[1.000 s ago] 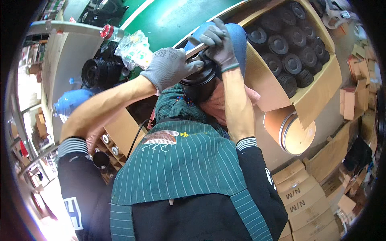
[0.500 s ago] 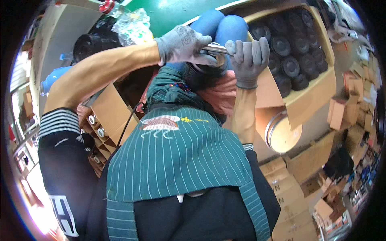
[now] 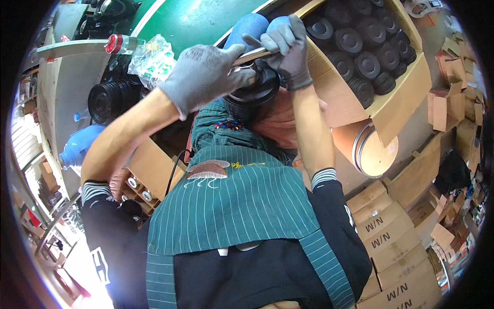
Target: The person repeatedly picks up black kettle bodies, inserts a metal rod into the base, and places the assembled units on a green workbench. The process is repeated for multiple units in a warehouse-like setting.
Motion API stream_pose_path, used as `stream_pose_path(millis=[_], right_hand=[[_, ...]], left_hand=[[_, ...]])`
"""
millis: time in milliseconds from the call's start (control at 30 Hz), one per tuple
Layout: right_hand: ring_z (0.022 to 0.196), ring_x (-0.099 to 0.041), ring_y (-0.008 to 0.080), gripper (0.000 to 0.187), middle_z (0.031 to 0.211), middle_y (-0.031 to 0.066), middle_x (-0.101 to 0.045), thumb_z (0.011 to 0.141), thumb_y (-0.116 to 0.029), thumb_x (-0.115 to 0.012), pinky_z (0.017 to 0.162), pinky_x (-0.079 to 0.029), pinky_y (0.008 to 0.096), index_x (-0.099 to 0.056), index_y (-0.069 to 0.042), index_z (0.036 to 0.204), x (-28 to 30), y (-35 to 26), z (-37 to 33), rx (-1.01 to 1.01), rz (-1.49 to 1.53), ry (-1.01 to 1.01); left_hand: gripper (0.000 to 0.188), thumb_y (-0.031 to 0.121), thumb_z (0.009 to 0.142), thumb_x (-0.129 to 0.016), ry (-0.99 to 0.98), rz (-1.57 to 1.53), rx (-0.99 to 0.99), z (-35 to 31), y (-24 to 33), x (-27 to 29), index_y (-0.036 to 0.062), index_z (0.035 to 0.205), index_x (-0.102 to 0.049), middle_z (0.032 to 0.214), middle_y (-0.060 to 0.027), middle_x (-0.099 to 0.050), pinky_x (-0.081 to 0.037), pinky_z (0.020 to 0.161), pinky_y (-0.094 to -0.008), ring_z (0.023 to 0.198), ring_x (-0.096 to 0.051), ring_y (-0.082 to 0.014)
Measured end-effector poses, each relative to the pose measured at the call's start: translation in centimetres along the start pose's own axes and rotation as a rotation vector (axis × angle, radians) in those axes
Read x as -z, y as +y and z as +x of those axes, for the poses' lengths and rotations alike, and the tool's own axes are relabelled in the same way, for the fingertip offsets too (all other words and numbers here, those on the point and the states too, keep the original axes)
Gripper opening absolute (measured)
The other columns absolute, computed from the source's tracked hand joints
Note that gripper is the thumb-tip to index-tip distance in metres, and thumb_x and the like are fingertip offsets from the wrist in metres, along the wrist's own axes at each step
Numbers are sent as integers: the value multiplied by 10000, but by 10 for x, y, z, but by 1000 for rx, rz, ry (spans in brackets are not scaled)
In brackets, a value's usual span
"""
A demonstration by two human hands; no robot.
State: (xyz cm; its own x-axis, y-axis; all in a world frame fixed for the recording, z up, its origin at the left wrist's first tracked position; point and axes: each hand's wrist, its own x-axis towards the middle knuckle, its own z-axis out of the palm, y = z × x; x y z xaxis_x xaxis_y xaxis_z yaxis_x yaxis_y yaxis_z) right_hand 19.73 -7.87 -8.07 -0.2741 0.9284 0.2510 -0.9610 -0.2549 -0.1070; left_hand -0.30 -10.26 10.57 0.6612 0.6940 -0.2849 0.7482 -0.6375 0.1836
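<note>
My left hand (image 3: 203, 76), in a grey knitted glove, is closed around one end of a metal bar tool (image 3: 254, 55). My right hand (image 3: 289, 55), gloved alike, has its fingers curled at the bar's other end, the index finger raised. Below the bar sits a black round part (image 3: 265, 90) in front of my lap, with a metal fitting at its top near the left hand's fingers. How the tool meets the fitting is hidden by the left hand.
Two blue rounded shapes (image 3: 247, 31) stand beyond my hands. At right is an open carton (image 3: 401, 98) of several black round parts, beside a cardboard drum (image 3: 378, 154). Leftward are stacked black discs (image 3: 105, 103), a clear plastic bag (image 3: 153, 62) and a blue bottle (image 3: 80, 147). Closed cartons (image 3: 386, 232) lie lower right.
The bar has swung from nearly level to slanting, its right end now higher. My right hand has shifted left and up with loosened fingers; the view has shifted too.
</note>
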Motion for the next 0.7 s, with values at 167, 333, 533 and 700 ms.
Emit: stream_pose_path(millis=[167,333,533,700], right_hand=[[649,-310,121,592,588,-81,-277,1168,-498,-398,742,-371,294,-318,-245,639,30,11,24,-290,114,-163],[541,-305,105,531,567,-98,-270,1153,-370,-425,620,-309,301,-383,-243,638,66,33,52,-324,264,-120],[671,-475,163,503,682,-37,-379,1139,-427,-520,869,-521,406,-413,-187,710,-10,-1,-1,-54,-200,112],[612,-388,114,480,647,-76,-283,1142,-402,-514,820,-500,354,-411,-225,708,38,9,19,-6,-51,-72]], left_hand=[[579,446,1071,-605,62,91,170,-9,55,-18,-73,1300,-487,730,-176,-724,-588,545,-450,651,-759,-330],[487,372,1081,-588,132,271,293,3,83,-40,-61,1300,-545,732,-120,-724,-587,525,-400,604,-738,-291],[285,294,1112,-535,205,-390,-40,-2,2,-34,56,1161,-683,956,-264,-743,-578,608,-527,788,-757,-404],[634,515,1062,-606,181,-116,180,-3,62,-36,-42,1347,-501,767,-265,-719,-586,641,-527,710,-746,-450]])
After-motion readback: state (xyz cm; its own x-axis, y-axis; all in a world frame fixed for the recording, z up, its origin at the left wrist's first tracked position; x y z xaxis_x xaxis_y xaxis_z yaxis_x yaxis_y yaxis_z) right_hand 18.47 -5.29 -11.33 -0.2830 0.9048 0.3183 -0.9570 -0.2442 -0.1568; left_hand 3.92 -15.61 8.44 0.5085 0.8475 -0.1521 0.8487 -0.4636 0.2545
